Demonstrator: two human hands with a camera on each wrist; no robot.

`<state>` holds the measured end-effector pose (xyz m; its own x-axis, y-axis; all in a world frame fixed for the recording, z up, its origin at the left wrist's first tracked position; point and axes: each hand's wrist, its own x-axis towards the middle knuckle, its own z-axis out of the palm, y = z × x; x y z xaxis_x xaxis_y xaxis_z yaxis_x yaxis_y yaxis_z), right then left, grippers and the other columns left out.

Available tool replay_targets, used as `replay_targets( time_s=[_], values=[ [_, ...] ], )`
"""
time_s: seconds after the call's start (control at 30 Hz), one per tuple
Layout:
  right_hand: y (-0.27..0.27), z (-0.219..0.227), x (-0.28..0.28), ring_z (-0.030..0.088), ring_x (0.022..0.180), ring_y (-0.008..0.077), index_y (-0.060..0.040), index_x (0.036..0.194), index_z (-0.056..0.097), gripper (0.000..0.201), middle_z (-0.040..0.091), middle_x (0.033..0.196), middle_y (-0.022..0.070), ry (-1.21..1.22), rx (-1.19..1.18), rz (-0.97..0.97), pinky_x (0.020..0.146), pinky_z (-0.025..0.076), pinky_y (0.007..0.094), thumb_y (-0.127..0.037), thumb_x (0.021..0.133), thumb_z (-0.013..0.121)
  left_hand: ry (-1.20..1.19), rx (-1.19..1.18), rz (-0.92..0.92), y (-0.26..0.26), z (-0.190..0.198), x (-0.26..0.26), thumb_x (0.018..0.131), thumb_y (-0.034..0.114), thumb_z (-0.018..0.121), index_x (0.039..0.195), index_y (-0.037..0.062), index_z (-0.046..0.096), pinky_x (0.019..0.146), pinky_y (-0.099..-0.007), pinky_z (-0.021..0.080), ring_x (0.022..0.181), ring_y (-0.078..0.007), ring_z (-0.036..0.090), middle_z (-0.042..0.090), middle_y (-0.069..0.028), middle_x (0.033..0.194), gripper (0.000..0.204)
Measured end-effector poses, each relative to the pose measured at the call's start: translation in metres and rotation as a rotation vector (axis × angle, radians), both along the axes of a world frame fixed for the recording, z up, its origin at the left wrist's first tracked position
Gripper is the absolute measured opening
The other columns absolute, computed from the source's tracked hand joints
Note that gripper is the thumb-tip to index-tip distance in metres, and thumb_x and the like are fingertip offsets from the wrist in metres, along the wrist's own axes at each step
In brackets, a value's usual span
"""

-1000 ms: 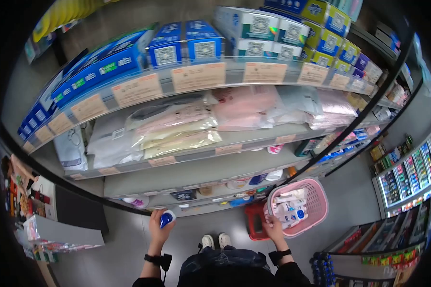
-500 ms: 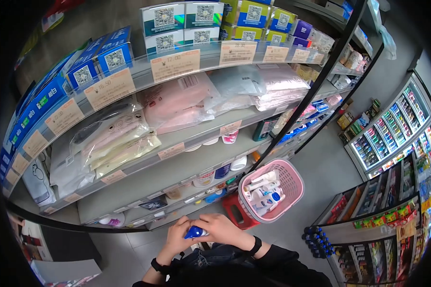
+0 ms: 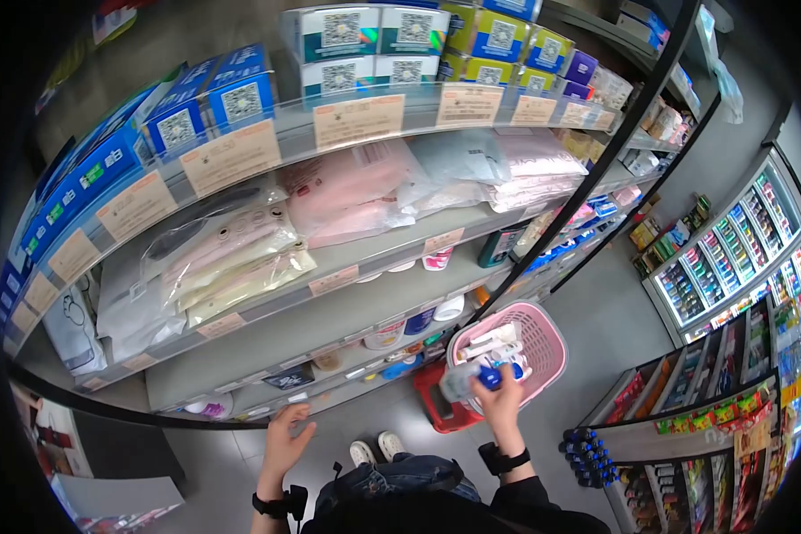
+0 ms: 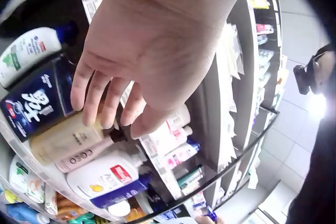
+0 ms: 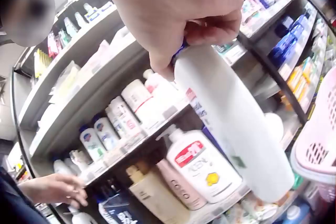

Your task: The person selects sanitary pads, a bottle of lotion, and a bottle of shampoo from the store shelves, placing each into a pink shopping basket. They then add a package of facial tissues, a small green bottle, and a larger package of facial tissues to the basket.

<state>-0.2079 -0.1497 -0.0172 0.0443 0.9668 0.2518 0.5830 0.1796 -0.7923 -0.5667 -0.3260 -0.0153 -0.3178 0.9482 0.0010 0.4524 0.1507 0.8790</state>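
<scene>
My right hand (image 3: 505,408) grips a white bottle (image 5: 236,124) by its blue cap. The bottle is blurred in the head view, hanging over the near left rim of the pink basket (image 3: 554,367). White packages and tubes (image 3: 498,336) lie inside the basket. Held out at the lower left is my left hand (image 3: 285,442), with nothing in it and its fingers loosely extended. In the left wrist view this hand overlaps the lower shelf, near a dark blue box (image 4: 39,100) and a pump bottle (image 4: 102,176).
A red basket (image 3: 432,396) sits beside the pink one on the floor. Ahead rises a curved shelf unit with bagged textiles (image 3: 347,191) and blue boxes (image 3: 240,89). At right stand a snack rack (image 3: 685,409), several dark blue bottles (image 3: 587,458) and a drinks fridge (image 3: 730,240).
Both hands were together on the bottle half a second ago. Now they are apart: the left has let go and moved left, while the right has carried the bottle rightward to the basket.
</scene>
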Motion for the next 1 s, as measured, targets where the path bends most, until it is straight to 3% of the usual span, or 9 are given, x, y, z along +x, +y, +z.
replay_targets(
  time_s=[0.23,0.43,0.47,0.53,0.67,0.77,0.83,0.87,1.0],
  values=[
    [0.056,-0.078,0.053,0.059,0.063,0.0244,0.0006,0.09,0.054,0.035,0.06,0.071,0.017,-0.062,0.082,-0.311,0.062,0.049,0.0372,-0.014,0.071,0.079,-0.034,-0.044,0.25,-0.054,-0.039,-0.017,0.079,0.01,0.072,0.111,0.0052,0.064,0.072,-0.0319,0.05,0.088,-0.0192,0.065,0.067,-0.008,0.094,0.034],
    [0.077,-0.194,0.094,0.061,0.086,0.0262,0.005,0.101,0.057,0.041,0.063,0.098,0.0169,0.036,-0.089,-0.482,0.077,0.048,0.0383,-0.01,0.07,0.079,-0.039,-0.005,0.397,-0.07,-0.036,-0.025,0.079,0.01,0.071,0.109,0.0044,0.064,0.069,-0.033,0.051,0.086,-0.0199,0.066,0.069,-0.0099,0.094,0.031],
    [0.069,-0.186,0.085,0.062,0.072,0.0232,0.0035,0.095,0.058,0.035,0.061,0.085,0.011,0.163,-0.001,-0.47,0.064,0.05,0.0352,-0.012,0.072,0.078,-0.056,-0.021,0.427,-0.073,-0.034,-0.027,0.079,0.01,0.071,0.109,0.005,0.065,0.07,-0.0332,0.05,0.087,-0.0198,0.066,0.068,-0.0098,0.095,0.031],
    [0.072,-0.23,0.103,0.052,0.044,0.0181,-0.0006,0.09,0.058,0.022,0.055,0.065,0.0046,0.562,-0.349,-0.493,0.036,0.041,0.0324,-0.013,0.079,0.072,-0.029,0.009,0.461,-0.078,-0.026,-0.03,0.079,0.01,0.071,0.107,0.0054,0.065,0.069,-0.0325,0.05,0.085,-0.0186,0.066,0.068,-0.0086,0.093,0.03],
    [0.078,-0.271,0.118,0.057,0.047,0.0237,-0.0012,0.097,0.055,0.021,0.056,0.07,0.0094,0.814,-0.685,-0.468,0.037,0.043,0.0402,-0.014,0.084,0.067,0.01,0.086,0.511,-0.085,-0.021,-0.034,0.079,0.003,0.069,0.107,0.0027,0.065,0.068,-0.0287,0.05,0.085,-0.0151,0.064,0.067,-0.0059,0.091,0.028],
    [0.094,-0.277,0.1,0.066,0.081,0.0379,0.0065,0.113,0.049,0.042,0.064,0.096,0.0219,0.447,-0.545,-0.743,0.067,0.054,0.0446,-0.004,0.077,0.068,-0.017,0.1,0.512,-0.091,-0.004,-0.033,0.084,0.005,0.066,0.109,0.002,0.065,0.072,-0.0312,0.051,0.086,-0.0199,0.065,0.067,-0.0102,0.096,0.025],
    [0.117,-0.265,0.089,0.063,0.1,0.0406,0.0078,0.122,0.047,0.055,0.064,0.107,0.0254,0.261,-0.077,-0.521,0.09,0.048,0.0421,-0.007,0.075,0.07,-0.025,0.09,0.478,-0.09,-0.006,-0.039,0.09,0.009,0.065,0.112,0.0022,0.065,0.074,-0.0332,0.053,0.087,-0.0234,0.065,0.067,-0.0135,0.1,0.023],
    [0.123,-0.205,0.069,0.064,0.098,0.035,0.0043,0.121,0.052,0.046,0.065,0.103,0.0208,0.082,-0.114,-0.499,0.088,0.05,0.0394,-0.004,0.078,0.067,-0.054,0.108,0.475,-0.09,-0.012,-0.043,0.09,0.009,0.066,0.112,0.0004,0.064,0.073,-0.031,0.052,0.084,-0.0196,0.064,0.067,-0.0121,0.097,0.024],
    [0.138,0.029,-0.021,0.063,0.089,0.0247,0.0014,0.107,0.061,0.029,0.063,0.093,0.0133,0.397,0.401,-0.089,0.08,0.05,0.0336,0.004,0.079,0.062,-0.017,0.202,0.44,-0.078,-0.02,-0.05,0.09,0.007,0.066,0.113,-0.0024,0.063,0.067,-0.0241,0.048,0.076,-0.0101,0.058,0.066,-0.0062,0.089,0.025]
  ],
)
